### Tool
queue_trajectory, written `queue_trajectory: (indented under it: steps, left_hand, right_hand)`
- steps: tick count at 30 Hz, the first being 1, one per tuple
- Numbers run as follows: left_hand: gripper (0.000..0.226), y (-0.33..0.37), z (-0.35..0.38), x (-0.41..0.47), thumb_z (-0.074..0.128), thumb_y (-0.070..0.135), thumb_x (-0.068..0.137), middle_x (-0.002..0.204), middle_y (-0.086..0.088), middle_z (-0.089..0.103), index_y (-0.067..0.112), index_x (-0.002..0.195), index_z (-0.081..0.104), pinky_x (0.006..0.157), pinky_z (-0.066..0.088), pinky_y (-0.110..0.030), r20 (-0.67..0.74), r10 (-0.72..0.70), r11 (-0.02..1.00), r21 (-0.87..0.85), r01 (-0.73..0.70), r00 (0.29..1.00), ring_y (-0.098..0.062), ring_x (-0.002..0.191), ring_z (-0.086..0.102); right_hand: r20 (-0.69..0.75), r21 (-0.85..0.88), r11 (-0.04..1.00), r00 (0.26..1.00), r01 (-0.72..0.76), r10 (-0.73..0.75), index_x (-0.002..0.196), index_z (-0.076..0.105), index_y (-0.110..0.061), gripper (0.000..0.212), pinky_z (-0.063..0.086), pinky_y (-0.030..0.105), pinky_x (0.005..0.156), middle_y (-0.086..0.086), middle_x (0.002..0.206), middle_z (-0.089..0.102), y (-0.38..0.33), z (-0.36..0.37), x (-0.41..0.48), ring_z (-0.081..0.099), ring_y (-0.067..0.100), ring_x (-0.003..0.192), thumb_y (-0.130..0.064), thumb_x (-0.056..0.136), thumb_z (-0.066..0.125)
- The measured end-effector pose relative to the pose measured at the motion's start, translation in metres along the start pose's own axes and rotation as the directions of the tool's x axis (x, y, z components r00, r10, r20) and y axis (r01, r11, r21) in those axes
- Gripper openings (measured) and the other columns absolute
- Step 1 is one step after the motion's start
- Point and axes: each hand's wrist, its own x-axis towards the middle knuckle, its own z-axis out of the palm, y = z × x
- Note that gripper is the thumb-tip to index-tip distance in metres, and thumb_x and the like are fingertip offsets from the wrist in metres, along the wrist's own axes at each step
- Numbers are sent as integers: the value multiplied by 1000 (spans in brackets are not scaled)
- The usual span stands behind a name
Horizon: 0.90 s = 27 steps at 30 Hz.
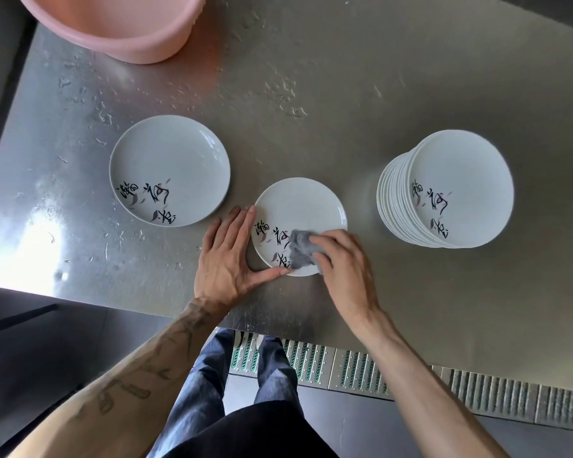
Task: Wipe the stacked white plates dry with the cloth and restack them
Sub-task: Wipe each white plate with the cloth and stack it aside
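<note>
White plate (300, 206), black lettering, perhaps leaves; crumpled grey cloth (300, 254) atop.

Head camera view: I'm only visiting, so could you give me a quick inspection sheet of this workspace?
Surface: steel table, wet with scattered droplets.
Job's things: tall plate stack at the right; single plate in the middle, partly under a grey cloth; left plate face up, apart from both.
Clutter: pink basin at the far edge.
Hands: left hand braces the single plate's rim with straight fingers; right hand holds the cloth on that plate.
Cables: nothing seen.
Surroundings: floor grate below the table's near edge.
</note>
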Motion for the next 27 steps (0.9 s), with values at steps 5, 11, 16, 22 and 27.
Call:
queue_trajectory:
  steps: [5,11,16,22,27]
  left_hand:
    - [124,1,-1,1,57,95,70,164,0,37,17,162,27,126,21,-45,6,-10,1000,-11,10,1000,-16,154,27]
    - [125,0,2,1,59,95,69,163,-1,37,18,162,27,126,22,-44,0,-12,1000,0,12,1000,-17,154,29]
    - [125,-2,2,1,59,95,69,164,-1,36,19,162,26,126,21,-44,4,-13,1000,1,13,1000,-17,154,28]
    - [123,0,1,1,59,94,70,163,0,37,19,162,26,127,19,-42,-3,-23,1000,5,23,1000,-16,154,29]
    - [122,0,-1,2,59,93,72,163,-1,37,19,163,25,128,13,-36,5,-24,1000,11,24,1000,-17,154,28]
  right_hand:
    - [-36,-142,983,991,119,-125,120,72,-4,34,53,46,87,9,115,67,14,-13,50,59,34,101,5,88,69]
    - [-92,-165,972,979,167,-184,118,73,-7,31,53,41,84,5,114,67,25,-14,58,59,31,98,3,88,71]
    - [-2,-152,963,974,223,-226,116,73,-6,31,56,45,81,5,112,68,29,-13,28,61,32,97,4,86,73]
    - [37,-224,916,942,333,-333,116,72,-11,31,53,45,79,2,113,66,21,-21,99,58,31,101,2,88,65]
    - [-46,-141,980,988,142,-150,118,71,-10,30,50,41,88,4,113,64,31,-20,62,56,29,103,-6,89,72]
